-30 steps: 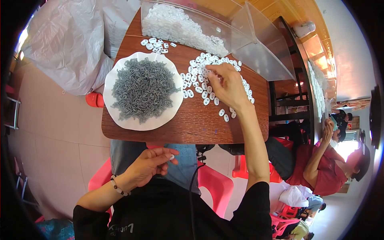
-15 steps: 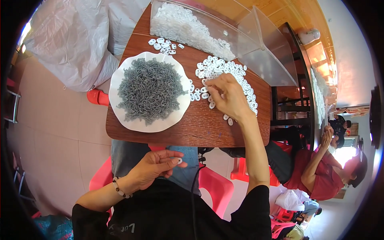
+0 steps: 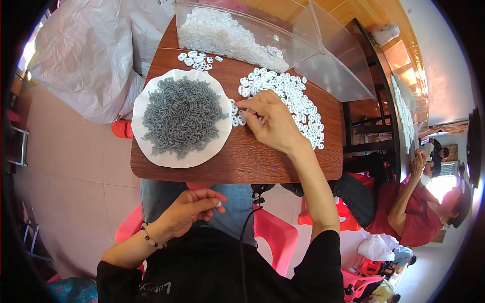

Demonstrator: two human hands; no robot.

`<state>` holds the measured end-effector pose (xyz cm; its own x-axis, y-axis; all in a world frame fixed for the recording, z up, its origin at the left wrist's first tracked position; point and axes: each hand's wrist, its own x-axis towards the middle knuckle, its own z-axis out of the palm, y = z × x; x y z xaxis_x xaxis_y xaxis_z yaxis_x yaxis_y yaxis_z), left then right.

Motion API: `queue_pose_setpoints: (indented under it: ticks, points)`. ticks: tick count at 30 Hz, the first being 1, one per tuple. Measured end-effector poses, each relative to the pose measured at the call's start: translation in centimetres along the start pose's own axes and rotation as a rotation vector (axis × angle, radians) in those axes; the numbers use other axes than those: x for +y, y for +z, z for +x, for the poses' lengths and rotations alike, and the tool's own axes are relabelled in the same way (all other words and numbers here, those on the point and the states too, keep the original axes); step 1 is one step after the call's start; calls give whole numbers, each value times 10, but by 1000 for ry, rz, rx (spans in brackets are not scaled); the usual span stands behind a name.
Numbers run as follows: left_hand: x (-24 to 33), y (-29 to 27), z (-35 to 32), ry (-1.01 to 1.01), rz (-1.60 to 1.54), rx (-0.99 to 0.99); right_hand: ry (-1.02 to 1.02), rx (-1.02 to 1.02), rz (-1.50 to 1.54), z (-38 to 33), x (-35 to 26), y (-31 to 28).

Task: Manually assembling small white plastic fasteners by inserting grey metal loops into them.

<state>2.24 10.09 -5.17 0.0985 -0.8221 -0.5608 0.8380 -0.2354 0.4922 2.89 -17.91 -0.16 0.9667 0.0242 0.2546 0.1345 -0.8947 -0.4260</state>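
Note:
In front of my lap, my left hand (image 3: 194,209) is closed, pinching a small white plastic piece (image 3: 219,204) between thumb and fingertips. Over the brown table, my right hand (image 3: 273,122) reaches down with thumb and forefinger closed at a white two-holed oval piece beside the plate; its other fingers curl under and partly hide what they hold. A few more white oval pieces (image 3: 234,109) lie against the plate's rim. The white wavy-edged plate (image 3: 140,130) bears a heap of small grey ribbed pieces (image 3: 184,116). Right of it spreads a loose pile of white oval pieces (image 3: 283,83).
A clear plastic bin (image 3: 308,55) full of white pieces stands at the table's (image 3: 242,164) far side. Some white pieces (image 3: 194,59) lie behind the plate. Large white sacks (image 3: 86,60) stand at left. A person in a red shirt (image 3: 411,222) sits at right.
My right hand has moved left from the white pile to the pieces beside the plate. My left hand stays nearly in place, still pinching its piece. The view has shifted slightly.

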Motion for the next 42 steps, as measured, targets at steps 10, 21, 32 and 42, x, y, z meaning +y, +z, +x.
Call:
queue_pose_setpoints:
  ticks: [10,21,32,42]
  points:
    - [1,0,-1,5,4,-6,32,-60,-13,5,5,0]
    - [7,4,-4,81,37,32,138,54,56,-1,9,0]
    - [38,32,-12,294,119,104,579,-13,888,-57,-63,-25]
    - [37,52,8,469,195,104,621,-21,1095,-78,-88,-20]
